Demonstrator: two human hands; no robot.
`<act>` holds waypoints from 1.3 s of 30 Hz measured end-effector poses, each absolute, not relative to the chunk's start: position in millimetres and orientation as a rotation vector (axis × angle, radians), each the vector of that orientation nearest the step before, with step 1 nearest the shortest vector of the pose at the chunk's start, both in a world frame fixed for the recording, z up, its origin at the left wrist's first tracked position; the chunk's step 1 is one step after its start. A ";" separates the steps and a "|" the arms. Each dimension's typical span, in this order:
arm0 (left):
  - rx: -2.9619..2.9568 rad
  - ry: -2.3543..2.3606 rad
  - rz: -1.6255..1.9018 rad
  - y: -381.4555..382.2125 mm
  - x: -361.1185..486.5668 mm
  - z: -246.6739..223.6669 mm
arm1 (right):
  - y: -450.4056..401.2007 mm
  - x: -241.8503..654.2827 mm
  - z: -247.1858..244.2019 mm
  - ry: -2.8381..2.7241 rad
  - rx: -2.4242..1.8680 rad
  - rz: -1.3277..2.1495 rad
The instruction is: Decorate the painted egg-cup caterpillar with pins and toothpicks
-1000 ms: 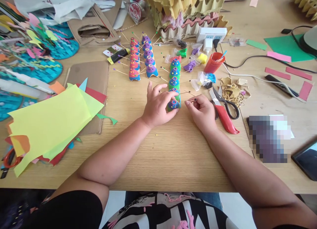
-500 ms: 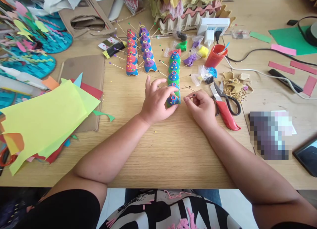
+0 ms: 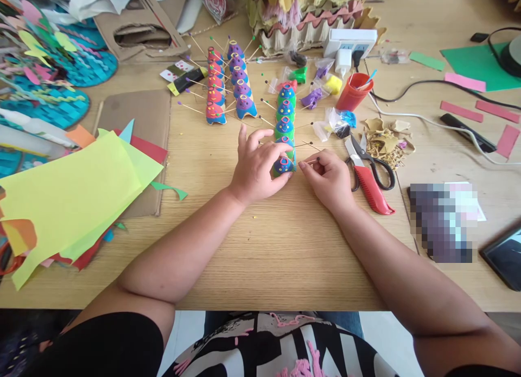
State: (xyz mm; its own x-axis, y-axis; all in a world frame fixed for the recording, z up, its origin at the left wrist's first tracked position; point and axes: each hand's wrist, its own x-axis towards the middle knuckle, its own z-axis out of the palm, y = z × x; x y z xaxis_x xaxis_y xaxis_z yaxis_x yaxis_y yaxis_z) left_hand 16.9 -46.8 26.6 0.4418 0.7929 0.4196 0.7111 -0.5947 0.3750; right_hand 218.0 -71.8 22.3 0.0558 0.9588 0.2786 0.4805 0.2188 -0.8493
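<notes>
A green-and-blue egg-carton caterpillar (image 3: 284, 127) stretches away from me, with thin sticks with dark ball tips poking from its sides. My left hand (image 3: 256, 168) grips its nearest segment between thumb and forefinger, the other fingers raised. My right hand (image 3: 330, 176), just right of that segment, is closed in a pinch on a toothpick (image 3: 310, 161) with a dark ball on it; the stick's tip is close to the caterpillar's side, and I cannot tell whether it touches. Beyond my left hand stand a red-and-blue caterpillar (image 3: 216, 89) and a purple one (image 3: 243, 83), both with sticks in them.
Scissors (image 3: 376, 162) and a red-handled cutter (image 3: 372, 189) lie right of my right hand. Behind are torn carton scraps (image 3: 385, 140), bagged clay (image 3: 312, 98), a red cup (image 3: 353, 92) and a power strip (image 3: 350, 40). Yellow paper (image 3: 77, 198) covers cardboard on the left.
My right hand has shifted very slightly left with the toothpick, nearer the caterpillar. My left hand keeps its grip; the view has moved a little.
</notes>
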 end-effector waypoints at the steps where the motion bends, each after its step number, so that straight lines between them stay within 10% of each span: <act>1: 2.542 1.337 0.856 -46.8 16.8 26.8 | -71.9 217.9 22.7 -1.566 -1.393 0.654; 39: 2.619 1.289 0.837 -47.0 15.0 23.8 | -73.1 217.8 20.6 -1.582 -1.406 0.641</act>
State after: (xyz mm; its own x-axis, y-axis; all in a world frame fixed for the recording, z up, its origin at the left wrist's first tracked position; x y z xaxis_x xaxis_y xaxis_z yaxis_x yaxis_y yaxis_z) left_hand 15.0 -47.0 23.8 0.4888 0.7593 0.4297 0.7014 -0.6349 0.3240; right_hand 217.8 -73.1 20.6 0.0480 0.9591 0.2791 0.4939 0.2201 -0.8412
